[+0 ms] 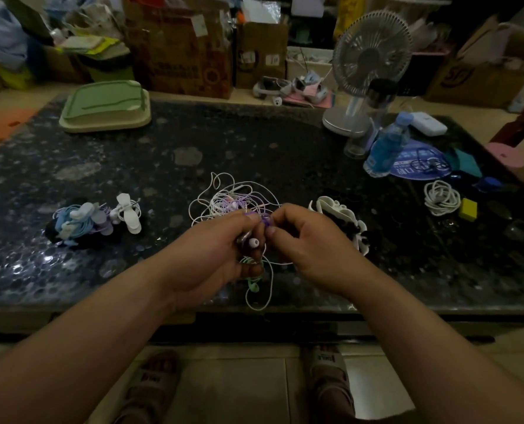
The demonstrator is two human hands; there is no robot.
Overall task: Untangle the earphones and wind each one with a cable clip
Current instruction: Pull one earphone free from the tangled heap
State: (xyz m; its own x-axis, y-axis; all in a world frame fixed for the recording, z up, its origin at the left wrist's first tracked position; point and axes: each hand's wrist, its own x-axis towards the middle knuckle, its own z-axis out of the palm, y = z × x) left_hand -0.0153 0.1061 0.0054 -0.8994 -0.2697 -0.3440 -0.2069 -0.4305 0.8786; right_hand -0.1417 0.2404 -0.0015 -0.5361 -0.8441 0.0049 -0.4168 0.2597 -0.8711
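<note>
Head view: earphones (252,243) pinched between both hands (221,252) (306,243).

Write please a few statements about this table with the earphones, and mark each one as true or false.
1. The left hand and the right hand both hold the purple earphone. True.
2. The tangle of earphones lies at the left edge of the table. False: it lies in the middle, just behind the hands.
3. A pile of wound earphones lies to the left of the hands. True.
4. The fan stands at the back left. False: it stands at the back right, near the blue bottle.
</note>
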